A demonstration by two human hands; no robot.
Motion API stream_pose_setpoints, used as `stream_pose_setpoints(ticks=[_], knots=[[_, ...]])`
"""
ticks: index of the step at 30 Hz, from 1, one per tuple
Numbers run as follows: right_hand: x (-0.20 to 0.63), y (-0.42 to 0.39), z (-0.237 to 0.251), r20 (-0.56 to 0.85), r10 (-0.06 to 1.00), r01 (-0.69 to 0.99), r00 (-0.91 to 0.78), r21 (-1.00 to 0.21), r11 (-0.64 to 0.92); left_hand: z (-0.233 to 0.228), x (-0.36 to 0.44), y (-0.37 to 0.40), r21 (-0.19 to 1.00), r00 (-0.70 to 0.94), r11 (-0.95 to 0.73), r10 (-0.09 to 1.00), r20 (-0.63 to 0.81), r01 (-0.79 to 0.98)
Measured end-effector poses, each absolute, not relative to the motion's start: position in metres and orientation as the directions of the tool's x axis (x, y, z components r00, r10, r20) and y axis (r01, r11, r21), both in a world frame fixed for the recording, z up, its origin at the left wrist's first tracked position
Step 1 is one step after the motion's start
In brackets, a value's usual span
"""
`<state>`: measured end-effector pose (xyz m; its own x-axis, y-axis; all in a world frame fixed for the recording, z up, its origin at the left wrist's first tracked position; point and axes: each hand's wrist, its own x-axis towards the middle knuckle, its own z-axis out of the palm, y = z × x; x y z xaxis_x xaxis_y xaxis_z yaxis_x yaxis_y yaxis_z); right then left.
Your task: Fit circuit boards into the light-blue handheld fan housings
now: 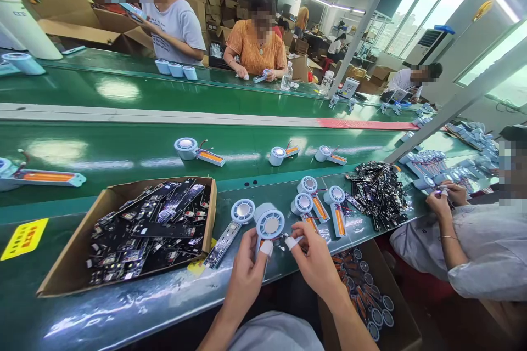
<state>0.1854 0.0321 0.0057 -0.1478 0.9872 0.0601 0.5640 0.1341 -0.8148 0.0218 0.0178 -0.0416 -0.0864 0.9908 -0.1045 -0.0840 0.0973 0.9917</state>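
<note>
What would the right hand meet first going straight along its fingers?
Going left and slightly away, the right hand would probably first meet the pale-blue, round-headed plastic device held in the left hand, though depth is unclear.

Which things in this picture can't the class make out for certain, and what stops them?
All in the head view:
Held fan: lower part mostly hidden by the left hand.
Right hand: whatever its fingers may pinch is too small to tell.
Circuit boards in the cardboard box: lower ones buried.
Near belt's leftmost fan: cut off by the left edge.
Yellow label: print too small.
</note>
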Motion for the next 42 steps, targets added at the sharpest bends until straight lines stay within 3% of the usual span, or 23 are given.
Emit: stream_pose_setpoints(ticks=[2, 5, 8, 11, 16, 19, 22, 29, 35, 39, 42], knots=[[0.187, 0.033, 0.015, 0.071, 0.961, 0.728, -0.268, -0.638, 0.250, -0.040, 0.023, 0.017, 0.990, -0.108, 0.103, 0.988, -0.113, -0.094], [0.188, 0.031, 0.037, -0.096, 0.876, 0.812, -0.473, -0.432, 0.392, -0.034, 0.023, 0.019, 0.981, -0.117, 0.123, 0.983, -0.141, -0.151], [0.185, 0.029, 0.049, -0.200, 0.732, 0.728, -0.651, -0.437, 0.528, -0.025, 0.024, 0.020, 0.968, -0.091, 0.160, 0.979, -0.180, -0.195], [0.181, 0.032, 0.042, -0.141, 0.698, 0.630, -0.703, -0.578, 0.518, -0.017, 0.024, 0.021, 0.940, -0.046, 0.228, 0.968, -0.247, -0.252], [0.175, 0.035, 0.012, -0.140, 0.823, 0.364, -0.550, -0.927, 0.086, -0.011, 0.022, 0.018, 0.793, 0.088, 0.392, 0.913, -0.399, -0.467], [0.170, 0.032, -0.003, -0.186, 0.876, 0.209, -0.445, -0.973, -0.100, -0.018, 0.022, 0.015, 0.739, 0.121, 0.373, 0.920, -0.372, -0.561], [0.165, 0.028, -0.015, -0.189, 0.919, 0.119, -0.347, -0.980, -0.157, -0.031, 0.026, 0.014, 0.801, 0.081, 0.338, 0.935, -0.345, -0.495], [0.160, 0.011, -0.014, -0.160, 0.970, 0.008, -0.184, -0.987, -0.162, -0.041, 0.037, 0.015, 0.938, -0.040, 0.205, 0.973, -0.225, -0.281], [0.157, -0.014, -0.012, -0.047, 0.992, 0.157, -0.121, -0.987, -0.028, -0.035, 0.041, 0.018, 0.982, -0.135, 0.166, 0.975, -0.178, -0.093], [0.157, -0.012, -0.020, 0.055, 0.998, 0.245, -0.040, -0.967, 0.063, -0.035, 0.040, 0.021, 0.956, -0.107, 0.238, 0.960, -0.258, -0.169], [0.158, -0.007, -0.025, 0.181, 0.983, 0.449, -0.040, -0.875, 0.180, -0.036, 0.042, 0.018, 0.922, -0.074, 0.265, 0.952, -0.296, -0.284]])
